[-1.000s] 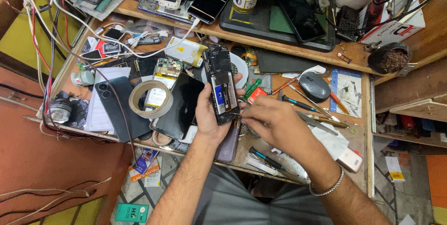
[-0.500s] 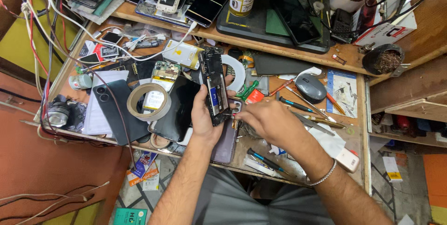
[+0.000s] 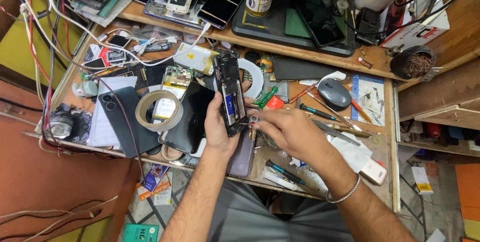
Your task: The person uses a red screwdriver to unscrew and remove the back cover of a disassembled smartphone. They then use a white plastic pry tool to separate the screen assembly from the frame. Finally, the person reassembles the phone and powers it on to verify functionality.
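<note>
Above the crowded bench (image 3: 385, 137) edge — left hand (image 3: 220, 129) grips opened phone (image 3: 230, 94); right hand (image 3: 287, 129) pinches at it.

- One head-worn camera looks steeply down over the workbench (image 3: 385, 137), from above the person's lap.
- It sits fairly near; both forearms enter from the bottom edge.
- The far shelf (image 3: 300, 49) probably lies ahead.

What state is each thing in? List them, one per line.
Opened phone: back cover off, insides exposed, upright in left hand.
Right hand: fingertips at the phone's lower edge.
Tape roll: lying flat.
Dark phone: face down.
Mouse: resting on bench, untouched.
</note>
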